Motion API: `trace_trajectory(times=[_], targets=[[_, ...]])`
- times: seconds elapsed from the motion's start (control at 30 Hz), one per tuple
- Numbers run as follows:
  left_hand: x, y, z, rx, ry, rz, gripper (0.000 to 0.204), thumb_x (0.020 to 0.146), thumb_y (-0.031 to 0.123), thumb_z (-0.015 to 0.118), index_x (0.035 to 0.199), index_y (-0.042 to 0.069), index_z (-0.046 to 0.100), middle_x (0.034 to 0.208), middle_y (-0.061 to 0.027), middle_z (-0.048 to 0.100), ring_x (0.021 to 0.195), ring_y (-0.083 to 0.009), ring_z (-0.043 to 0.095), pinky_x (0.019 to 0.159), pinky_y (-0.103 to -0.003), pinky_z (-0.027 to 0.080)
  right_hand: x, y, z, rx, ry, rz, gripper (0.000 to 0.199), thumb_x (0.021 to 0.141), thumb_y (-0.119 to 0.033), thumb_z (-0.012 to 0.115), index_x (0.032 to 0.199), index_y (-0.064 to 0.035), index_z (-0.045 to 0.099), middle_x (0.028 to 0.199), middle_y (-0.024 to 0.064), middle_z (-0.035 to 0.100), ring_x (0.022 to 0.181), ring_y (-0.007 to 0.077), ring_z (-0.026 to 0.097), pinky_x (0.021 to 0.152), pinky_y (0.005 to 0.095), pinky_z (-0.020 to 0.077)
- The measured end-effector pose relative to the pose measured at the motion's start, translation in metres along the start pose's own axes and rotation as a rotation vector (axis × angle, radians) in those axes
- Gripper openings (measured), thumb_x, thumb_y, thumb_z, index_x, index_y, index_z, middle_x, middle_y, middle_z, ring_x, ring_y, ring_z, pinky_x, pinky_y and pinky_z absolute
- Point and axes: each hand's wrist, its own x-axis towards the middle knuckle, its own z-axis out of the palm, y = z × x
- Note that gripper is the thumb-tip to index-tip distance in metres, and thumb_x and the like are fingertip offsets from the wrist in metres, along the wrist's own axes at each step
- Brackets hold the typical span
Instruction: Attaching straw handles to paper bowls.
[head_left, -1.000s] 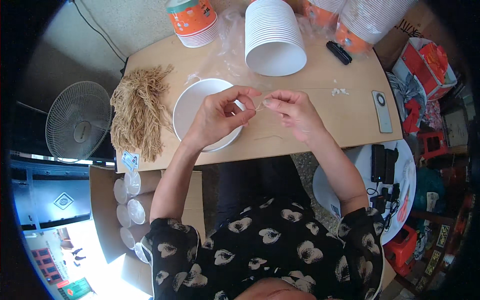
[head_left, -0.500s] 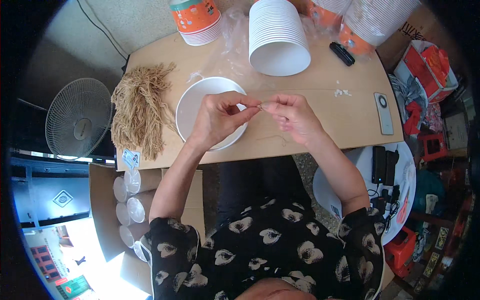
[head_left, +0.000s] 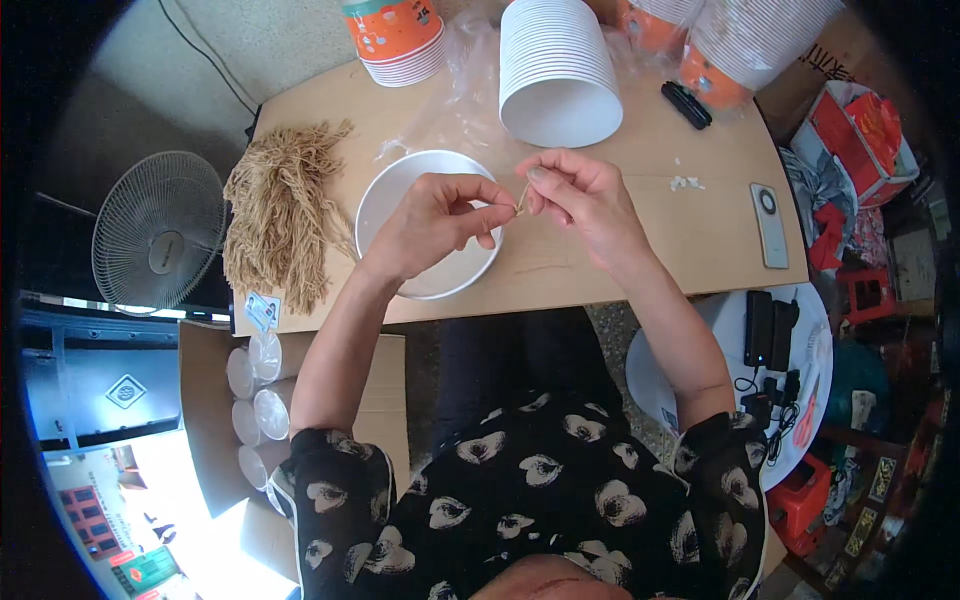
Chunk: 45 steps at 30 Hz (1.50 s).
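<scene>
My left hand [head_left: 435, 225] hovers over the near right side of a white paper bowl [head_left: 375, 215], its thumb and finger pinched on a thin tan strand [head_left: 522, 197]. A little to the right, my right hand [head_left: 592, 205] pinches the same strand a bit higher, so a short length spans the two fingertips. The strand looks like string or yarn; its free ends are too small to follow. A large bundle of similar tan, wavy strands [head_left: 285, 215] lies to the left of the bowl. Faint thin threads [head_left: 540, 269] rest on the table below my hands.
At the back stand a lying stack of white bowls [head_left: 555, 70], orange-printed bowls [head_left: 395, 35] and clear plastic wrap [head_left: 465, 110]. On the right are a black clip-like object [head_left: 686, 105], white bits [head_left: 686, 184] and a phone [head_left: 768, 225]. A carton [head_left: 210, 430] with clear cups sits below left.
My right hand has risen and tilted up, drawing the strand away from my left fingertips. My left hand stays near the same spot, its lower fingers slightly more spread.
</scene>
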Motion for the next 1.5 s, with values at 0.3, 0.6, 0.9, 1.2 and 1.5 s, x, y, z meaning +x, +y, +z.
trace_trajectory(times=[0.3, 0.6, 0.9, 1.2, 1.5], targets=[[0.004, -0.018, -0.006, -0.301, 0.007, -0.046, 0.017, 0.093, 0.014, 0.070, 0.105, 0.002, 0.071, 0.092, -0.0042, 0.074, 0.061, -0.0040, 0.059, 0.055, -0.019, 0.044, -0.018, 0.014, 0.008, -0.627, 0.318, -0.554, 0.014, 0.088, -0.001, 0.066, 0.102, 0.0007, 0.066, 0.087, 0.0079, 0.066, 0.081, 0.0174, 0.064, 0.074, 0.0292, 0.0508], [0.005, -0.014, 0.001, -0.268, 0.010, -0.026, 0.017, 0.092, 0.012, 0.072, 0.105, 0.001, 0.071, 0.086, -0.0018, 0.071, 0.064, -0.0048, 0.061, 0.056, -0.019, 0.045, -0.031, 0.027, 0.022, -0.470, 0.245, -0.382, 0.013, 0.084, -0.005, 0.076, 0.094, 0.0010, 0.069, 0.090, 0.0082, 0.067, 0.083, 0.0166, 0.063, 0.077, 0.0297, 0.0511], [0.005, -0.020, -0.001, -0.323, -0.012, -0.001, 0.018, 0.094, 0.010, 0.069, 0.106, -0.004, 0.069, 0.091, -0.0083, 0.073, 0.080, -0.0118, 0.070, 0.071, -0.022, 0.057, -0.029, 0.031, 0.025, -0.403, 0.221, -0.383, 0.007, 0.089, -0.004, 0.071, 0.094, 0.0012, 0.069, 0.090, 0.0060, 0.066, 0.083, 0.0137, 0.063, 0.077, 0.0278, 0.0514], [0.002, -0.013, -0.001, -0.383, -0.032, -0.044, 0.022, 0.094, 0.007, 0.068, 0.110, -0.007, 0.067, 0.099, -0.0123, 0.072, 0.091, -0.0166, 0.072, 0.084, -0.026, 0.059, -0.031, 0.038, 0.029, -0.374, 0.287, -0.410, 0.005, 0.090, -0.002, 0.069, 0.094, 0.0017, 0.068, 0.089, 0.0039, 0.066, 0.085, 0.0112, 0.061, 0.082, 0.0258, 0.0489], [0.003, -0.018, 0.003, -0.375, -0.021, -0.003, 0.023, 0.092, 0.002, 0.069, 0.113, -0.007, 0.067, 0.099, -0.0117, 0.072, 0.090, -0.0159, 0.072, 0.084, -0.027, 0.059, -0.032, 0.036, 0.030, -0.426, 0.299, -0.475, 0.006, 0.087, 0.003, 0.070, 0.093, 0.0015, 0.068, 0.089, 0.0039, 0.065, 0.084, 0.0117, 0.061, 0.078, 0.0251, 0.0487]])
